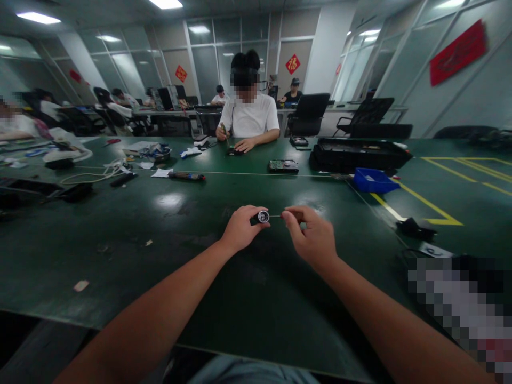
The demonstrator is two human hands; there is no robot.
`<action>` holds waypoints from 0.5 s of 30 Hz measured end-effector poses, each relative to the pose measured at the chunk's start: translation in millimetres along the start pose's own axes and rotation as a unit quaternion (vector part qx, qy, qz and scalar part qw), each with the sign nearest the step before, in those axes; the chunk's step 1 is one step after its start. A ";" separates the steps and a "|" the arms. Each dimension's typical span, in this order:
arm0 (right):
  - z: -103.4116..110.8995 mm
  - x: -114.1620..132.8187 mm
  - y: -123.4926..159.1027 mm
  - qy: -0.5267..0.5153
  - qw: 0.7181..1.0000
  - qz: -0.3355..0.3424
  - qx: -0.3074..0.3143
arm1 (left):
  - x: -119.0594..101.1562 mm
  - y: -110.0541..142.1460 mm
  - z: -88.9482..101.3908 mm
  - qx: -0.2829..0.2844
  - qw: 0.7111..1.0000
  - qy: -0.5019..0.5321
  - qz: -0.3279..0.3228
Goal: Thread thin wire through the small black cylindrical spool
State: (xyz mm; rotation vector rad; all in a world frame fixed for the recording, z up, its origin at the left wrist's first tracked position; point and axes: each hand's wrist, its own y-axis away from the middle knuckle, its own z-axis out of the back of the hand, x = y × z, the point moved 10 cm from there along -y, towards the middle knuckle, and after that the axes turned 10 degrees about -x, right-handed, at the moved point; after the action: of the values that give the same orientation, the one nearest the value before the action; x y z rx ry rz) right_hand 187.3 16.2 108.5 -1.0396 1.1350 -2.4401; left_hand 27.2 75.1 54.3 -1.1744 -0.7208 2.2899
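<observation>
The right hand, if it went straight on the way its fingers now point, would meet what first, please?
Most likely the black, round-ended part in the left hand; the thin rod in the right hand points that way, though depth is unclear.

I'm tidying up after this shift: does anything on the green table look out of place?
A small pale scrap lies loose at the table's near left, apart from other items, looking like stray litter.

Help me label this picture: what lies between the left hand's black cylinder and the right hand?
A thin rod lies between the black cylinder and the right hand, as the head view shows.
</observation>
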 end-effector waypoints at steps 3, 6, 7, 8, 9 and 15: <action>-5.6 7.3 1.9 -0.023 0.999 0.024 0.029 | 1.3 -0.1 -0.9 0.002 1.000 -0.008 0.000; -9.3 10.0 3.8 -0.026 0.998 0.026 0.052 | 1.6 0.3 -2.8 0.006 1.000 -0.011 -0.001; -8.6 10.3 4.2 -0.020 0.998 0.024 0.049 | 1.2 0.5 -3.2 0.006 1.000 -0.010 -0.002; -7.0 10.7 4.5 -0.015 0.999 0.024 0.041 | 0.9 0.6 -3.2 0.006 1.000 -0.008 -0.002; -4.8 11.3 4.9 -0.015 0.999 0.024 0.029 | 0.7 0.7 -3.0 0.005 1.000 -0.006 -0.001; -3.8 -2.2 7.6 -0.093 0.994 -0.051 -0.003 | 1.6 0.4 -0.8 0.001 1.000 -0.013 0.007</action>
State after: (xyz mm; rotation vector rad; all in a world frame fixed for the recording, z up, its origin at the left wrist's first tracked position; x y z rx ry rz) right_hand 185.7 14.4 100.1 -1.3258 1.0540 -2.3563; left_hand 27.0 75.9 52.7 -1.1549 -0.7204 2.3213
